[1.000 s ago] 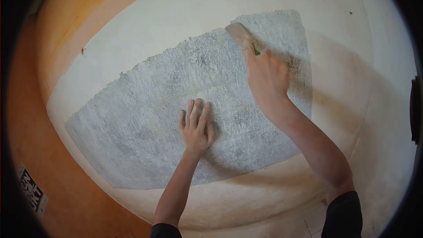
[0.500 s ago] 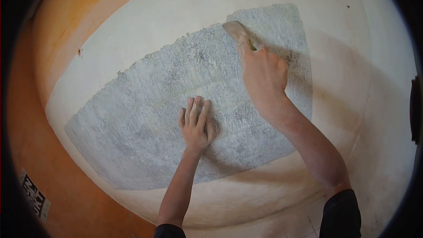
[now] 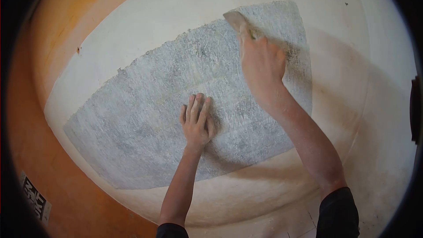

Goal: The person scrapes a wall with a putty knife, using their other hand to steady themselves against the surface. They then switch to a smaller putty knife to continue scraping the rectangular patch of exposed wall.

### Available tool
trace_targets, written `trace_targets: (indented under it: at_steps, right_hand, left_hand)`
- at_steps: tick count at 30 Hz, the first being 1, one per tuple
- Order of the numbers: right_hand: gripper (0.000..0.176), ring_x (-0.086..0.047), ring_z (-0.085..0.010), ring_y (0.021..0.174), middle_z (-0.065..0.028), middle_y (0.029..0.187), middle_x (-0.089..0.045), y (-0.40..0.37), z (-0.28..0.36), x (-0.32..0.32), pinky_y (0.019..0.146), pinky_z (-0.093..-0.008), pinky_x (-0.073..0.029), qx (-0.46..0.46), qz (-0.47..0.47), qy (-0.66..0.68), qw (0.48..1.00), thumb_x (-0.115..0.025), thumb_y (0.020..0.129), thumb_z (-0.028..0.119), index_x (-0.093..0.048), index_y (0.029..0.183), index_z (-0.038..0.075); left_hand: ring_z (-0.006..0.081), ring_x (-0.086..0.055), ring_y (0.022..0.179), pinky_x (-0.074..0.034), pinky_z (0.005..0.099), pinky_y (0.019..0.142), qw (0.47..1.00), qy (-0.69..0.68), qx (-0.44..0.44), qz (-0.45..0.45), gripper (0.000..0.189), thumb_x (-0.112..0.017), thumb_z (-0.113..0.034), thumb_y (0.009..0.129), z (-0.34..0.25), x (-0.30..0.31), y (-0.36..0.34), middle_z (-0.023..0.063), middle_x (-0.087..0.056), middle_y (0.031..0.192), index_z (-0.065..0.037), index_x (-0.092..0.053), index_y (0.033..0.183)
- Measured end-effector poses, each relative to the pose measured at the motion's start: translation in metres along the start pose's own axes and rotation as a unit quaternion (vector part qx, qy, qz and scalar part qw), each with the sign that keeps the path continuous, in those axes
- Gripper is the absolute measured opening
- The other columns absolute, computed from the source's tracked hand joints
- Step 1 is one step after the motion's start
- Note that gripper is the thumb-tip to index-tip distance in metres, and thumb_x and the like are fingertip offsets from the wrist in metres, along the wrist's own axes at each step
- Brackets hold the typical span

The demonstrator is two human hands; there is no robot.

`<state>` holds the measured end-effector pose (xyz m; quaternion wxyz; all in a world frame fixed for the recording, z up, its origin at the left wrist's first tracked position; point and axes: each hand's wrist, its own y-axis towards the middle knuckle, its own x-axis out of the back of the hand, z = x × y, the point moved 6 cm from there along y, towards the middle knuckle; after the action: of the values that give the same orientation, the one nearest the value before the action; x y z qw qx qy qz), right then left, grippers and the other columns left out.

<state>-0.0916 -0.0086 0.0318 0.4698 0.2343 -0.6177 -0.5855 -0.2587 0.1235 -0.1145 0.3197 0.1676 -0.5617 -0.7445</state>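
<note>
My right hand (image 3: pixel 264 64) is closed around the handle of a putty knife (image 3: pixel 236 19), with the index finger stretched along the blade. The blade lies at the upper edge of a rough grey patch (image 3: pixel 145 110) on the wall, where the patch meets the smooth cream coating (image 3: pixel 185 6). Most of the knife's handle is hidden by my fingers. Lower and to the left, my left hand (image 3: pixel 197 123) rests flat on the grey patch, fingers stretched upward, holding nothing.
Orange wall (image 3: pixel 57 180) borders the cream coating on the left. A black and white printed sign (image 3: pixel 36 200) sits at the lower left. Floor tiles (image 3: pixel 304 220) show at the bottom, and a dark object (image 3: pixel 414 110) stands at the right edge.
My right hand has moved slightly upward with the putty knife, its blade shifting up along the patch's top edge. The left hand stays in nearly the same place.
</note>
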Motion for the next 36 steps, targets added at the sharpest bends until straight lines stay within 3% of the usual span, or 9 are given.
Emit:
trace_targets:
  at_steps: [5, 8, 13, 20, 22, 28, 32, 34, 36]
  right_hand:
    - [0.045, -0.068, -0.0165, 0.055, -0.0098, 0.071, -0.068, 0.009, -0.007, 0.000, 0.043, -0.0269, -0.052, 0.000, -0.002, 0.051, 0.999, -0.066, 0.093, 0.017, -0.059, 0.137, 0.011]
    - [0.049, -0.067, -0.0161, 0.055, -0.0091, 0.071, -0.067, 0.011, 0.000, 0.001, 0.042, -0.0278, -0.051, 0.002, -0.011, -0.033, 0.999, -0.066, 0.093, 0.017, -0.058, 0.141, 0.013]
    - [0.040, -0.064, -0.0171, 0.051, -0.0095, 0.070, -0.066, 0.001, -0.017, -0.003, 0.043, -0.0317, -0.050, 0.018, -0.053, 0.050, 0.997, -0.053, 0.104, 0.030, -0.058, 0.142, 0.016]
    - [0.040, -0.063, -0.0182, 0.051, -0.0112, 0.079, -0.066, -0.015, -0.021, -0.030, 0.042, -0.0318, -0.045, -0.017, -0.053, 0.073, 0.996, -0.049, 0.106, 0.035, -0.056, 0.143, 0.022]
    - [0.040, -0.063, -0.0183, 0.053, -0.0119, 0.081, -0.067, -0.020, -0.025, -0.036, 0.043, -0.0321, -0.046, -0.007, -0.104, 0.082, 0.991, -0.048, 0.106, 0.037, -0.055, 0.144, 0.025]
    - [0.041, -0.063, -0.0217, 0.052, -0.0119, 0.080, -0.067, 0.038, -0.021, -0.039, 0.043, -0.0346, -0.047, -0.025, -0.156, 0.128, 0.979, -0.048, 0.107, 0.036, -0.053, 0.146, 0.026]
    - [0.041, -0.064, -0.0246, 0.053, -0.0128, 0.081, -0.067, 0.018, -0.021, -0.034, 0.045, -0.0362, -0.050, -0.014, -0.127, 0.117, 0.985, -0.049, 0.106, 0.034, -0.052, 0.146, 0.025]
    - [0.042, -0.066, -0.0255, 0.054, -0.0140, 0.081, -0.068, -0.020, -0.018, -0.034, 0.048, -0.0367, -0.051, -0.001, -0.002, 0.115, 0.993, -0.050, 0.106, 0.034, -0.051, 0.146, 0.024]
    - [0.043, -0.065, -0.0252, 0.053, -0.0142, 0.080, -0.067, -0.044, -0.021, -0.031, 0.048, -0.0367, -0.051, 0.016, -0.017, 0.129, 0.991, -0.050, 0.105, 0.034, -0.051, 0.147, 0.024]
  left_hand:
    - [0.0268, -0.043, 0.144, -0.019, 0.0442, 0.121, 1.000, 0.000, 0.000, -0.006, 0.055, -0.056, -0.006, 0.084, 0.001, 0.001, 0.001, 0.0098, -0.054, 0.149, -0.015, -0.062, 0.138]
    - [0.0266, -0.043, 0.143, -0.019, 0.0442, 0.121, 1.000, 0.000, 0.004, -0.001, 0.055, -0.056, -0.006, 0.085, 0.001, 0.000, 0.000, 0.0095, -0.054, 0.149, -0.015, -0.062, 0.138]
    - [0.0268, -0.043, 0.143, -0.020, 0.0443, 0.121, 1.000, 0.002, 0.005, -0.005, 0.055, -0.056, -0.006, 0.085, 0.002, 0.000, -0.001, 0.0093, -0.053, 0.149, -0.015, -0.062, 0.139]
    - [0.0266, -0.044, 0.143, -0.020, 0.0444, 0.121, 1.000, -0.005, 0.010, -0.003, 0.056, -0.055, -0.005, 0.084, 0.002, 0.000, -0.001, 0.0095, -0.054, 0.149, -0.015, -0.062, 0.138]
    - [0.0269, -0.044, 0.143, -0.020, 0.0443, 0.121, 1.000, -0.001, 0.008, -0.007, 0.057, -0.055, -0.004, 0.083, 0.001, 0.001, -0.001, 0.0097, -0.054, 0.148, -0.015, -0.062, 0.138]
    - [0.0273, -0.046, 0.141, -0.021, 0.0440, 0.120, 1.000, -0.006, 0.004, -0.015, 0.056, -0.054, -0.004, 0.082, 0.003, -0.001, -0.002, 0.0108, -0.055, 0.147, -0.014, -0.064, 0.136]
    - [0.0276, -0.046, 0.141, -0.022, 0.0444, 0.120, 1.000, -0.007, 0.003, -0.014, 0.055, -0.055, -0.004, 0.082, 0.004, 0.000, -0.001, 0.0110, -0.056, 0.146, -0.014, -0.064, 0.135]
    - [0.0277, -0.046, 0.141, -0.022, 0.0446, 0.120, 1.000, -0.008, 0.004, -0.013, 0.056, -0.055, -0.004, 0.082, 0.002, 0.000, -0.001, 0.0110, -0.056, 0.146, -0.014, -0.064, 0.136]
    - [0.0276, -0.046, 0.141, -0.022, 0.0447, 0.119, 1.000, -0.009, 0.003, -0.013, 0.056, -0.054, -0.004, 0.082, 0.002, 0.002, 0.000, 0.0112, -0.056, 0.146, -0.014, -0.064, 0.136]
